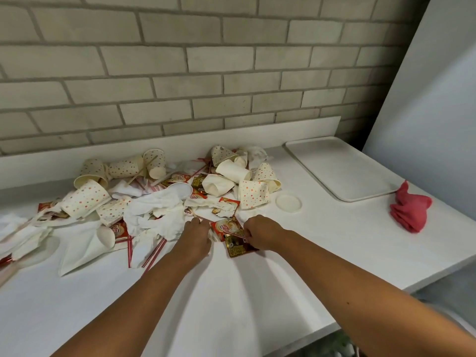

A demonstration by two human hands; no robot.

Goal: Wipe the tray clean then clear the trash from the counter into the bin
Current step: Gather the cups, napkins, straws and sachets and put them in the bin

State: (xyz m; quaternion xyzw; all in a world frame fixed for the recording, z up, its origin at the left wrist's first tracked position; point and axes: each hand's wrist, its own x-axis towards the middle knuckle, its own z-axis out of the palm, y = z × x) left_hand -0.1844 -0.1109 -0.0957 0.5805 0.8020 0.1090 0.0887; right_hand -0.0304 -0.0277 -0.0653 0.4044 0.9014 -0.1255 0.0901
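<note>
A heap of trash covers the white counter [231, 292]: dotted paper cups [86, 198], plain cups [233, 171], crumpled napkins [154, 212], striped straws [154, 253] and red and gold sachets [233, 240]. My left hand [195, 237] lies knuckles up on a napkin at the heap's near edge, fingers curled on it. Just right of it, my right hand [262, 231] pinches a striped straw lying over the sachets. The white tray [342, 167] sits bare at the back right, with a crumpled red cloth [409, 211] beside its near corner.
A round white lid [288, 203] lies between the heap and the tray. A brick wall runs behind the counter and a white panel [425, 99] stands at the right. The counter's edge drops off at the lower right. No bin is in view.
</note>
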